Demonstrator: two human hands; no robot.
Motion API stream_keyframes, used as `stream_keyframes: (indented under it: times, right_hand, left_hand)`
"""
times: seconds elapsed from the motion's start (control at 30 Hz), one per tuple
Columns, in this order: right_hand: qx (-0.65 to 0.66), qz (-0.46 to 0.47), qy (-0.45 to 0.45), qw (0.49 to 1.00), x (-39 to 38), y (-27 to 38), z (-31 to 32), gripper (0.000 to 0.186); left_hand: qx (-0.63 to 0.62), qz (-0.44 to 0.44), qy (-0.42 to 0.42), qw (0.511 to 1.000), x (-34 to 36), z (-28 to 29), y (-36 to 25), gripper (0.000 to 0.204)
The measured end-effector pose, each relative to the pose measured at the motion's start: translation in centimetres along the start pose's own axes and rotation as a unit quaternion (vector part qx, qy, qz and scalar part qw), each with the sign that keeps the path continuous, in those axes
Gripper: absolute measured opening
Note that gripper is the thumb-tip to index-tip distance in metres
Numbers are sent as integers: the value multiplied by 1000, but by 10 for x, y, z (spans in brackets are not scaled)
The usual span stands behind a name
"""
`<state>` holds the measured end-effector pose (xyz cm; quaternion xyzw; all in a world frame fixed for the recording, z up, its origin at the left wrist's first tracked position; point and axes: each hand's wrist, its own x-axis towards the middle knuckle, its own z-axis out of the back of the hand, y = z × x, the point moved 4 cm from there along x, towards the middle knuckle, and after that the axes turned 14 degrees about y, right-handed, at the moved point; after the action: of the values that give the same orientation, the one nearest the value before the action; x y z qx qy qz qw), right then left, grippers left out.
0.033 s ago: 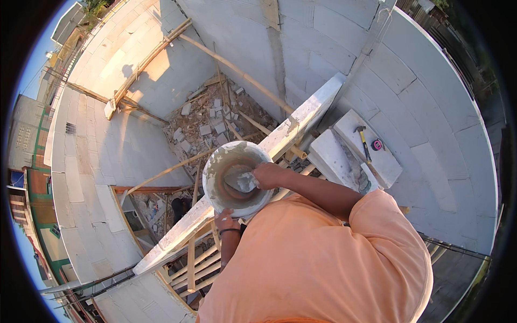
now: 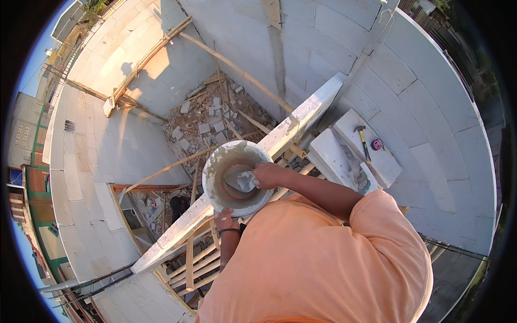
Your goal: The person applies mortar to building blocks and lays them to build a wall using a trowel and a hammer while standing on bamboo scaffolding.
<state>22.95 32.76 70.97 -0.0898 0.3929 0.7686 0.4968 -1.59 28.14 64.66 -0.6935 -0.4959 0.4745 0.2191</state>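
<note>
A pale round bucket [image 2: 218,167], its inside smeared with grey mortar, stands at the top edge of a narrow block wall [image 2: 274,140]. My right hand [image 2: 267,175] reaches over the rim, fingers wrapped round the handle end of a mortar-coated trowel [image 2: 240,180]. The trowel's blade is down inside the bucket; the handle itself is mostly hidden. My left hand [image 2: 225,219] grips the bucket's near side at the rim, a dark band round its wrist. Mortar smears mark the wall top just beyond the bucket.
To the right, a hammer [image 2: 364,144] and a pink tape measure [image 2: 377,145] lie on white blocks [image 2: 388,167]. Far below, rubble [image 2: 207,126] covers the ground. Bamboo poles [image 2: 237,71] cross the space between tall block walls. More poles [image 2: 202,266] lie below my left arm.
</note>
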Motion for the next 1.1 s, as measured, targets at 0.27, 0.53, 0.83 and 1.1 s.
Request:
stream_keyframes:
  times: [0.27,0.53,0.83,1.1]
  right_hand:
    - [-22,-93,71,993,2,35,-44,26]
    - [147,-160,-12,976,-43,15,-39,50]
    - [286,-127,-94,945,-33,-19,-42,50]
    - [208,14,-100,973,-64,-47,35,36]
  left_hand:
    - [-13,3,64,998,-13,13,-5,64]
    - [191,-61,0,980,6,-11,-30,39]
    - [252,-132,67,956,6,-101,-52,46]
    - [102,-69,102,987,46,-193,-30,58]
